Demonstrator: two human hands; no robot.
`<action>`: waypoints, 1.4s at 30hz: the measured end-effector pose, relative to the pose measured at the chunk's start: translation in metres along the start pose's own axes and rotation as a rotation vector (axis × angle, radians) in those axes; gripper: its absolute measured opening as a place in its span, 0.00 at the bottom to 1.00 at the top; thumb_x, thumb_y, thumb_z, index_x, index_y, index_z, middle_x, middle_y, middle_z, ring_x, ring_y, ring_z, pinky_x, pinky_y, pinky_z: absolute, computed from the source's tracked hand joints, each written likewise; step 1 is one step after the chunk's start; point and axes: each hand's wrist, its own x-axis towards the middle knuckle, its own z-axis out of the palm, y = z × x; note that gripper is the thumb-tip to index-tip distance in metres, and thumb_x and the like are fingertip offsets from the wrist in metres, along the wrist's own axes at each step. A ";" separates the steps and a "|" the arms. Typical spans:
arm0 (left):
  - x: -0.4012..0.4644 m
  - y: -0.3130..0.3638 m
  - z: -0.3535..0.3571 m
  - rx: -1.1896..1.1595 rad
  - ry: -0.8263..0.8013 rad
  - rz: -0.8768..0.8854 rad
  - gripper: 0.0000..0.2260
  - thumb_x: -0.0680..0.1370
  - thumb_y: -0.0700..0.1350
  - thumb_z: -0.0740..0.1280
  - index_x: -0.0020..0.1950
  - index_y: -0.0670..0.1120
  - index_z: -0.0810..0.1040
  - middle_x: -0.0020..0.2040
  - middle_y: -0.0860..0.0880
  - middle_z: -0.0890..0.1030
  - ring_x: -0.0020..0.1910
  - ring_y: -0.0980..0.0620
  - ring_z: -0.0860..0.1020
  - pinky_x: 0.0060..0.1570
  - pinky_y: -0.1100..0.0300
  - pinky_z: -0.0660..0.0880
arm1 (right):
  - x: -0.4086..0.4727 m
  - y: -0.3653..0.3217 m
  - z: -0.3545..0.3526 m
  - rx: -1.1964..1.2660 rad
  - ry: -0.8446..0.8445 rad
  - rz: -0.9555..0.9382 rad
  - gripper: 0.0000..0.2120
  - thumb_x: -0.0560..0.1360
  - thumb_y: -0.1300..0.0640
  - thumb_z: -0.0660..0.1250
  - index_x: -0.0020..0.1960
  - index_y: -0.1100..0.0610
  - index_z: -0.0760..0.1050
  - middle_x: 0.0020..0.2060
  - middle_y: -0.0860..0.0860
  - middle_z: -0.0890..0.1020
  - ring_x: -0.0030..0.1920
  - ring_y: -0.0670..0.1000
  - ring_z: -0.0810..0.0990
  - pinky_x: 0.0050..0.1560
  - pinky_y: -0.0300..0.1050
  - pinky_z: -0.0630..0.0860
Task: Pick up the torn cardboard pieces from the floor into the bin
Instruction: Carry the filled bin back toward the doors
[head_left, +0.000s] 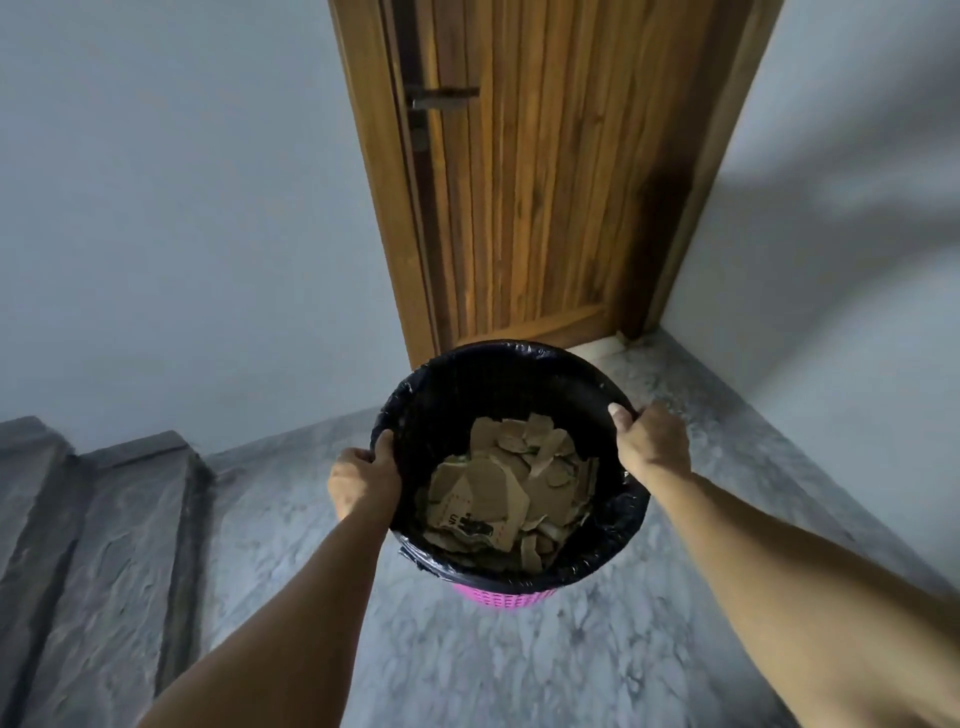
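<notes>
A pink plastic bin (498, 597) lined with a black bag is held up in front of me, tilted so its mouth faces me. Inside it lie several torn brown cardboard pieces (506, 488), one with black print. My left hand (363, 480) grips the bin's left rim, fingers curled over the edge. My right hand (652, 441) grips the right rim, thumb inside the liner. No cardboard shows on the visible floor.
A wooden door (524, 171) with a dark handle stands shut straight ahead, between pale walls. Grey marbled floor (519, 670) spreads below the bin. Grey stone steps (88, 530) rise at the left.
</notes>
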 end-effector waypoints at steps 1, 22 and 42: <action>-0.011 0.005 0.007 0.005 -0.017 0.008 0.17 0.78 0.56 0.64 0.43 0.42 0.76 0.41 0.42 0.77 0.48 0.41 0.79 0.46 0.54 0.71 | -0.001 0.013 -0.011 -0.007 0.006 0.016 0.26 0.79 0.42 0.60 0.58 0.66 0.74 0.54 0.65 0.80 0.54 0.65 0.79 0.48 0.52 0.76; -0.254 0.052 0.168 0.186 -0.491 0.457 0.23 0.77 0.59 0.64 0.38 0.39 0.76 0.36 0.40 0.78 0.41 0.39 0.80 0.40 0.52 0.75 | -0.111 0.275 -0.227 -0.028 0.327 0.602 0.23 0.80 0.43 0.60 0.62 0.62 0.70 0.59 0.61 0.78 0.59 0.63 0.77 0.47 0.49 0.69; -0.479 -0.007 0.180 0.338 -1.106 1.011 0.22 0.81 0.56 0.59 0.40 0.38 0.73 0.36 0.42 0.75 0.38 0.44 0.73 0.40 0.55 0.67 | -0.401 0.386 -0.285 0.093 0.747 1.199 0.27 0.80 0.42 0.60 0.65 0.65 0.68 0.63 0.63 0.74 0.61 0.62 0.75 0.51 0.51 0.72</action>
